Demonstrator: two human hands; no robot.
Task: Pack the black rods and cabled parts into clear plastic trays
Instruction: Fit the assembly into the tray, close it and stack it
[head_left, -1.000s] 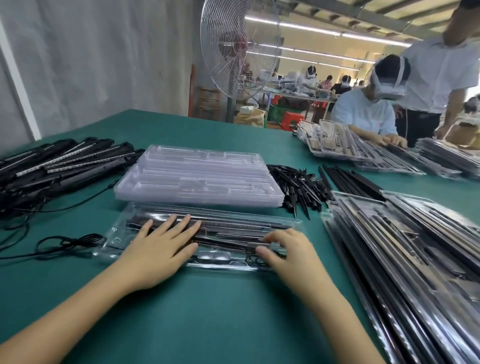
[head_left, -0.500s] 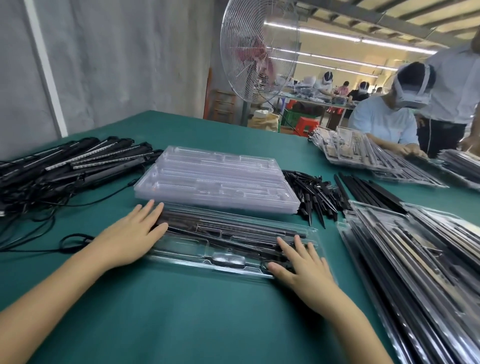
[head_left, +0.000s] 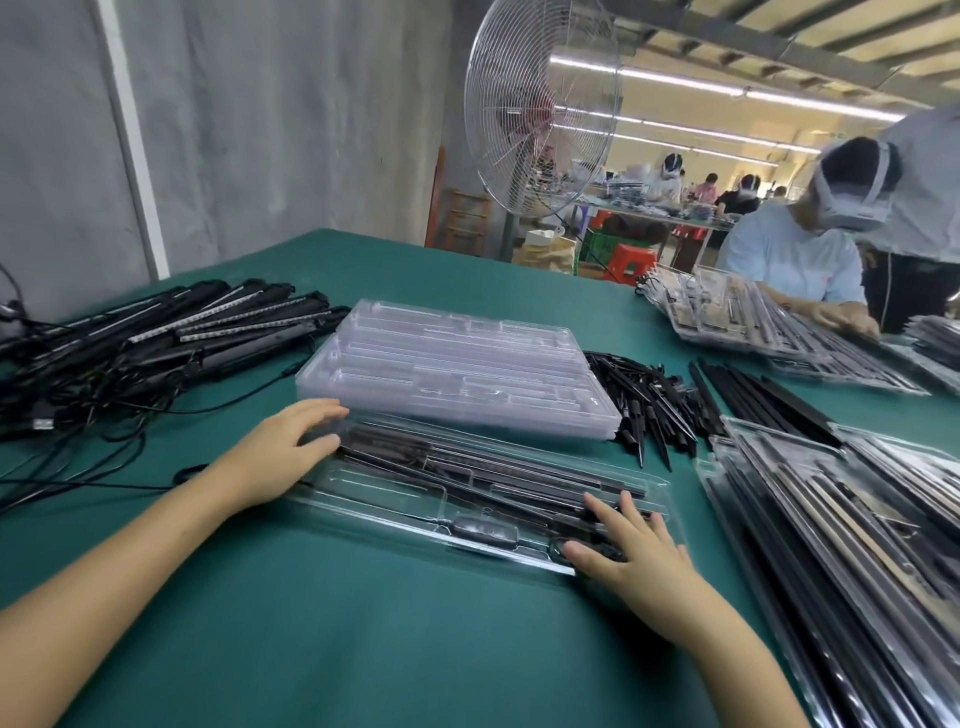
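Note:
A clear plastic tray (head_left: 395, 501) lies in front of me on the green table, holding black rods (head_left: 498, 467) and a cabled part. My left hand (head_left: 280, 452) rests on the tray's left end, fingers spread. My right hand (head_left: 631, 548) lies flat on its right end, fingers apart over the rods. Behind it stands a stack of clear trays (head_left: 457, 374) with nothing in them. Black cabled light bars (head_left: 156, 343) are heaped at the left. Loose black spikes (head_left: 649, 400) and black rods (head_left: 753, 395) lie to the right of the stack.
Packed trays (head_left: 841, 545) are piled along the right edge, more at the far right (head_left: 769, 332). A person in light blue (head_left: 789, 260) works across the table. A large floor fan (head_left: 540, 109) stands beyond the far edge. Loose cables (head_left: 78, 467) trail at left.
My left hand slid from the tray's middle to its left end. My right hand opened flat on the right end. The view shifted left.

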